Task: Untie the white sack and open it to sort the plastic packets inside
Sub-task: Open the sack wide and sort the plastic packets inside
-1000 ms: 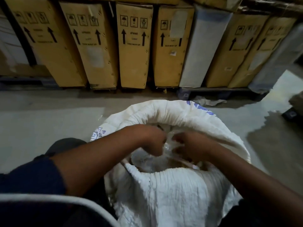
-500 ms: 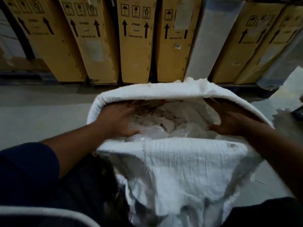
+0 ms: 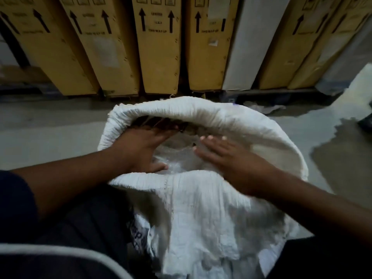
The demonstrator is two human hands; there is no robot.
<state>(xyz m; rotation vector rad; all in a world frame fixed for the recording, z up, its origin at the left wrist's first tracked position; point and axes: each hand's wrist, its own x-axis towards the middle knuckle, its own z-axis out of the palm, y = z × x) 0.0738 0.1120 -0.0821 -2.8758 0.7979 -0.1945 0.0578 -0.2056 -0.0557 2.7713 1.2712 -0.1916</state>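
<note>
Both hands, left (image 3: 141, 150) and right (image 3: 227, 160), lie flat and spread, holding nothing, on clear packets (image 3: 179, 158) inside the floor-standing sack (image 3: 201, 208); the packets look light, slippery, best pinched at edges.

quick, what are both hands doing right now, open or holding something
Left hand: open, fingers spread, inside the white sack mouth, holding nothing.
Right hand: open and flat over the plastic packets, holding nothing.
</note>
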